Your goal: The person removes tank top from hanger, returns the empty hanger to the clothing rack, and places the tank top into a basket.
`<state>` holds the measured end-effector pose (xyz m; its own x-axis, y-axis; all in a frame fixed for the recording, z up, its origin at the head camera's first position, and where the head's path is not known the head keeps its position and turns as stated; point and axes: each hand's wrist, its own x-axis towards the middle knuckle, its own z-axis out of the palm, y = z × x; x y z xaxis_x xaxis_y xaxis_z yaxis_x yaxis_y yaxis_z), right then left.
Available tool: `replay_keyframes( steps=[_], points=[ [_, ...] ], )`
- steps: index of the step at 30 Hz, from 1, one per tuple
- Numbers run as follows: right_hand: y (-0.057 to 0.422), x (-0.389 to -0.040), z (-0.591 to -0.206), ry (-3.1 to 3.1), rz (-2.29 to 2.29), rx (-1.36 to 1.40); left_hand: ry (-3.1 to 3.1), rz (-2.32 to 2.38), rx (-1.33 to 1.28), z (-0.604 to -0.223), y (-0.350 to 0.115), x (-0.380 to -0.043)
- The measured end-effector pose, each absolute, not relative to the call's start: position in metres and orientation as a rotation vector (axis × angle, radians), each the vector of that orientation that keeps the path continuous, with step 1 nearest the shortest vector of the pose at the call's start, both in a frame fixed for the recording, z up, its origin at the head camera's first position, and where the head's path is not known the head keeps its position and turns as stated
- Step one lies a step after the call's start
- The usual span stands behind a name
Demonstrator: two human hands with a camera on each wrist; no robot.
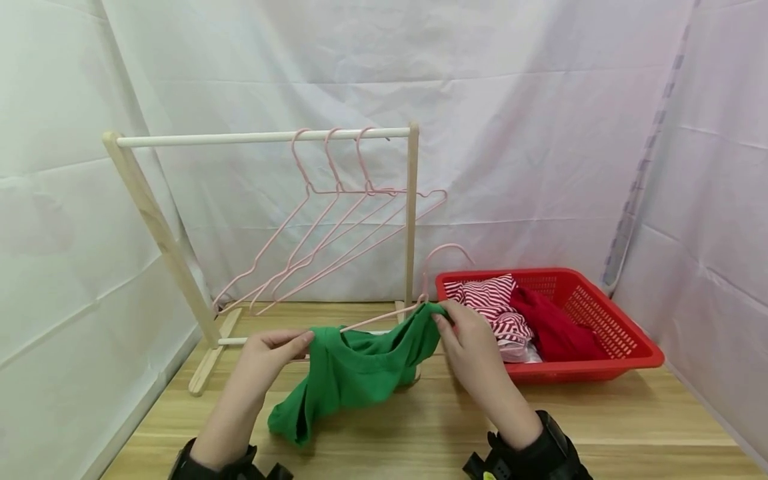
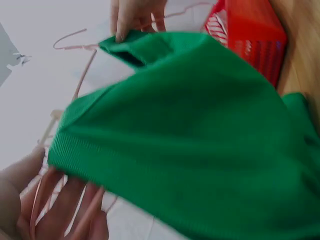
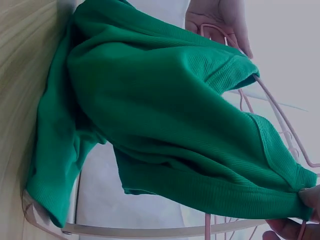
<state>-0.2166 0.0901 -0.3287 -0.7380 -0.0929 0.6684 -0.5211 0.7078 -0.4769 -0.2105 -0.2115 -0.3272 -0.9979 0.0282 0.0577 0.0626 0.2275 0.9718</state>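
A small green tank top [image 1: 360, 377] with ribbed edging hangs in front of me, its shoulders around a pink clothes hanger [image 1: 378, 321]. In the head view the hanger's hook stands up near the top's right shoulder. My left hand [image 1: 276, 353] is at the left shoulder edge; the left wrist view shows the hanger's end across that hand's fingers [image 2: 65, 205]. With thumb and fingers, my right hand [image 1: 474, 340] pinches the right shoulder of the tank top. Cloth hides much of the hanger. The lower part of the top droops toward the table.
Behind stands a wooden garment rack [image 1: 264, 137] with several pink hangers [image 1: 336, 193] near its right end. At the right, a red plastic basket [image 1: 636, 357] holds striped clothing [image 1: 489, 297] and dark red clothing [image 1: 555, 327]. White sheets surround the wooden table [image 1: 636, 427].
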Motion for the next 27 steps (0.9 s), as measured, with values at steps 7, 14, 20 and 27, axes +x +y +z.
replay_keyframes(
  steps=[7, 14, 20, 27],
  points=[
    [0.098, -0.217, -0.329, -2.242, 0.896, 0.459, -2.276, -2.055, 0.038, -0.322, -0.199, -0.213],
    [0.105, -0.219, -0.331, -2.245, 0.962, 0.435, -1.954, -2.332, -0.016, -0.318, -0.198, -0.212],
    [0.111, -0.221, -0.333, -2.259, 1.024, 0.42, -1.829, -2.425, -0.034, -0.32, -0.204, -0.214],
    [0.12, -0.22, -0.333, -2.3, 1.074, 0.362, -1.704, -2.505, -0.103, -0.325, -0.212, -0.218]
  ],
)
